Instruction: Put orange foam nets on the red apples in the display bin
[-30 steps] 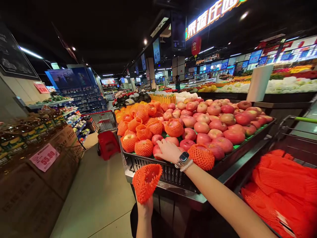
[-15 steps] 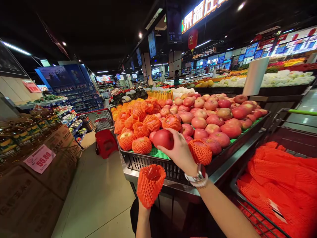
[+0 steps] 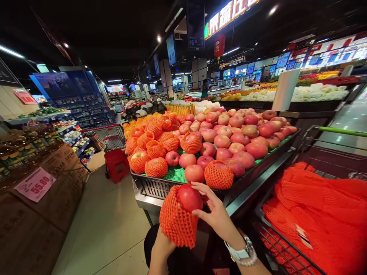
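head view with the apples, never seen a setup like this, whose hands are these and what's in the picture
There is no machine here: these are one person's bare hands, seen from a camera worn on that person's head, looking forward and down. The left hand holds an orange net sleeve. Partly inside it sits a red apple, with the right hand at its side. Beyond, a black tray with a green liner bears more apples, some bare, some netted.
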A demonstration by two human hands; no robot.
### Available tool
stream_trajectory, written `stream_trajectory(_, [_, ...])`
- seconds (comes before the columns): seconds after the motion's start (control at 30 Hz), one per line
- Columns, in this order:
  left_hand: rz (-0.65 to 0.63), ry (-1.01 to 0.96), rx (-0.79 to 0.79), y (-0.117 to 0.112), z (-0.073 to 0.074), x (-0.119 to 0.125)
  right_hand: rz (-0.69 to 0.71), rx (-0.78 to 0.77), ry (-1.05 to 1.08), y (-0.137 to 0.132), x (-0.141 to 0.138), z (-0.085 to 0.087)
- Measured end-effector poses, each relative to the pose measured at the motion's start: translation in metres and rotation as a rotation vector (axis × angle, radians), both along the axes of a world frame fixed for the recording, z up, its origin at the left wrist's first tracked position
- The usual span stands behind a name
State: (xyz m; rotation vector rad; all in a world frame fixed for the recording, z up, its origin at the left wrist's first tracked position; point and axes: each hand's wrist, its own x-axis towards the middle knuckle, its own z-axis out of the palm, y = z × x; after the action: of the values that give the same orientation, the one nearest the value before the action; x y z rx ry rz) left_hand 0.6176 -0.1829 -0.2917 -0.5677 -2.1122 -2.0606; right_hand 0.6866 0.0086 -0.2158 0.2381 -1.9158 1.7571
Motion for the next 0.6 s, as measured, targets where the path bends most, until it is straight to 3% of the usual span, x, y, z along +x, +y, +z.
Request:
stream_trajectory(0.1, [-0.079, -0.002, -0.124, 0.007, 0.004, 0.007, -0.004, 0.048, 0.054, 0.000, 0.009, -0.009])
stream_trajectory(0.3, [-0.027, -0.174, 0.075, 0.027, 0.008, 0.038, 0.137, 0.101, 0.051, -0.006, 0.030, -0.035])
stream_trajectory(0.47, [0.042, -0.241, 0.219, 0.037, 0.021, 0.065, -0.109, -0.072, 0.145, -0.017, 0.034, -0.059])
stream_trajectory(0.6, [0.116, -0.245, 0.284, 0.039, 0.006, 0.065, -0.234, -0.150, 0.254, -0.028, 0.036, -0.064])
